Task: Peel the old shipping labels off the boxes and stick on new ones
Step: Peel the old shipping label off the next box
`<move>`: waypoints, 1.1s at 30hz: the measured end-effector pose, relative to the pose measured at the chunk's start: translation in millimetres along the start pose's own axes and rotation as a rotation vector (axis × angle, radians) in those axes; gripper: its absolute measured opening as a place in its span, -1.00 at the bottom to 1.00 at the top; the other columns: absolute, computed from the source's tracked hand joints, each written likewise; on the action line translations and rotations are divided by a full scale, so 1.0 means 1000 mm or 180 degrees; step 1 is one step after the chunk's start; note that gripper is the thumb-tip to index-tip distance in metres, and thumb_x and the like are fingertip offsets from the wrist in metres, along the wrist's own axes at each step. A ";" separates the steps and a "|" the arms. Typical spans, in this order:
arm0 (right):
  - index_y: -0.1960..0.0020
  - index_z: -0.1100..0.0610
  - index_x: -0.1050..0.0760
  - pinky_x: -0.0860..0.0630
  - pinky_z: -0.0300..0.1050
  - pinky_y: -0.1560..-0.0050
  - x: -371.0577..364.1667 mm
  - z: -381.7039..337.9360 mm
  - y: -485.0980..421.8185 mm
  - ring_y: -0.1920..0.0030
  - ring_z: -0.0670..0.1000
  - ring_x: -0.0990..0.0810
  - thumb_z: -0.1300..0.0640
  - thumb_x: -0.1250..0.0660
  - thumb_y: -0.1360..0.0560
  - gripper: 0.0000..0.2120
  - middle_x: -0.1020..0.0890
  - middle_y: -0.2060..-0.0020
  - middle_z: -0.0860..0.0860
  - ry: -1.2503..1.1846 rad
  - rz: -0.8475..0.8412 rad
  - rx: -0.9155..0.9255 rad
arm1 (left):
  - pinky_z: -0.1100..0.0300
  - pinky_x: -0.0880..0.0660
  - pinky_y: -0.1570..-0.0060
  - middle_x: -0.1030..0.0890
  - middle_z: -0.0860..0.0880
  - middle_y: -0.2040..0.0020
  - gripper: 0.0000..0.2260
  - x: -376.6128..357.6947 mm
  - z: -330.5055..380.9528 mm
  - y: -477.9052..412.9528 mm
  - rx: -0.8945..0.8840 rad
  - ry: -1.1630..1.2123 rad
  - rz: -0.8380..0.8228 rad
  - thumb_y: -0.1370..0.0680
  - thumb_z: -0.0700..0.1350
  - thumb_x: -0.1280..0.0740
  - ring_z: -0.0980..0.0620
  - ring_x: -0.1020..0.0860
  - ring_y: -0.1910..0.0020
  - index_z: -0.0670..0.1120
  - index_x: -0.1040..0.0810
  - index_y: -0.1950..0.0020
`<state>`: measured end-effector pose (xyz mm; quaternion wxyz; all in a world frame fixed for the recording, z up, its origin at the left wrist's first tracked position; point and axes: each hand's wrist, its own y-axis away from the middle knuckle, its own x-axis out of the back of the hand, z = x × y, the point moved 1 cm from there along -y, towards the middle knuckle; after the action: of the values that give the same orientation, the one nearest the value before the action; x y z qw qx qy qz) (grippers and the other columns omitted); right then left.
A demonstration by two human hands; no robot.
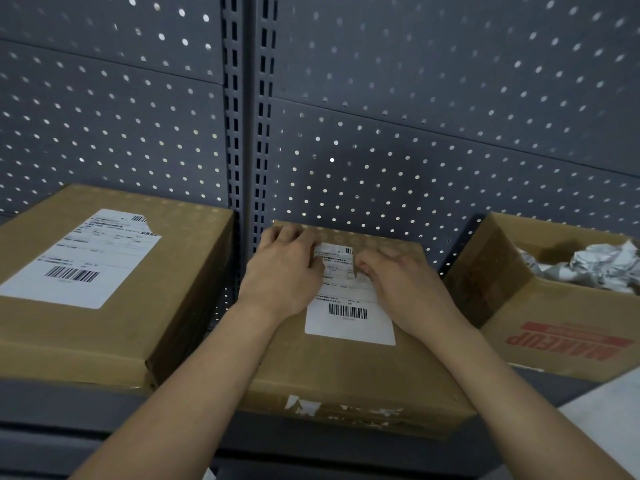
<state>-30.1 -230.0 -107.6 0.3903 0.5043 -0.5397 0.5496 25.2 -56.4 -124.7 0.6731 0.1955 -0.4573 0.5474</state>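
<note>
Since the head camera gives the only view, everything is told from above and behind the forearms. Both hands are on the middle brown cardboard box (346, 372), which lies flat on a dark grey metal shelf (69, 407) against a grey perforated back panel (415, 98). Its white barcode shipping label (349, 320) sits on the top face, with the near half flat and fully stuck.

The left hand (284, 271) lies over the label's far left corner with bent fingers, tips down on the cardboard and thumb at the label's edge. It seems to grip nothing and is probably there to pin the box. The right hand (398, 289) covers the far right part of the label with its fingers curled under, tips on the paper. Whether they pinch a lifted edge or only scratch at it cannot be told. That posture suggests the work is at the far edge, either starting a peel or rubbing a label down.

To the left, a larger brown cardboard box (166, 306) carries a white label (83, 258) whose far right corner curls up. To the right, an open carton with red lettering (554, 337) holds crumpled white paper (595, 265), likely discarded labels or backings kept within reach.
</note>
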 end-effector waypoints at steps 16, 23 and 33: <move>0.01 0.06 -0.42 -0.35 -0.13 0.03 0.006 0.004 0.005 0.04 -0.05 -0.40 0.19 -0.13 -0.63 -0.88 -0.53 0.09 -0.09 -0.0470 0.0137 -0.0112 | 0.02 -0.18 -0.48 -0.33 0.00 -0.49 -0.61 0.009 -0.011 0.005 -0.0445 -0.0072 -0.0298 -0.64 0.02 -0.10 -0.03 -0.16 -0.52 0.05 -0.36 -0.48; -0.16 0.00 -0.47 -0.25 -0.18 -0.04 0.016 0.006 0.001 -0.05 -0.15 -0.30 -0.01 -0.17 -0.64 -0.83 -0.50 -0.06 -0.14 -0.0603 -0.0423 0.0014 | 0.22 0.03 -0.49 -0.28 -0.02 -0.53 -0.58 0.005 -0.014 0.012 -0.0402 0.0004 -0.0090 -0.66 0.01 -0.11 0.00 -0.10 -0.56 -0.04 -0.31 -0.52; 0.08 -0.06 -0.31 -0.36 0.05 -0.16 0.000 0.003 -0.012 -0.02 0.02 -0.53 0.09 -0.13 -0.64 -0.88 -0.59 0.01 -0.08 0.0194 -0.0191 0.0080 | 0.18 0.02 -0.52 -0.22 0.01 -0.56 -0.55 0.001 -0.020 0.010 -0.0350 0.0011 -0.0065 -0.66 0.04 -0.09 0.02 -0.06 -0.56 -0.02 -0.27 -0.54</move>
<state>-18.4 -231.3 -105.3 0.4165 0.5081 -0.5052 0.5596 24.5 -37.5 -136.6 0.6891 0.1619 -0.4836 0.5148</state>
